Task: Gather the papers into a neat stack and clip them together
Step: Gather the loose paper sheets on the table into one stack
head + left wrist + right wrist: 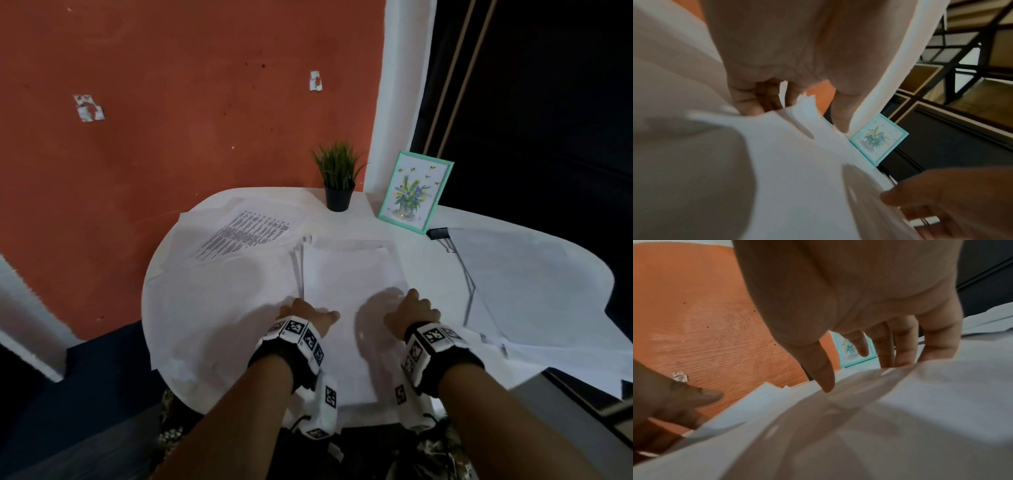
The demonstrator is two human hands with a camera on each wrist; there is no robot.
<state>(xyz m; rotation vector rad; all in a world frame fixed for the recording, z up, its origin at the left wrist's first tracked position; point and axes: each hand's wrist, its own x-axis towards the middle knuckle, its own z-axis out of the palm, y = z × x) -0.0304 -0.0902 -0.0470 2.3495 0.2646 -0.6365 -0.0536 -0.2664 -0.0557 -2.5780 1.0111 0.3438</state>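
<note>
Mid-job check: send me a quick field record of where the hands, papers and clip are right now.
left hand: on the near left edge of the middle stack, fingers curled at the sheets
right hand: on the near right edge of the same stack, fingertips on the paper
printed sheet: loose, far left on the table
right-side papers: not yet gathered
binder clip: unused, beside the picture frame
stack state: edges uneven, not clipped
</note>
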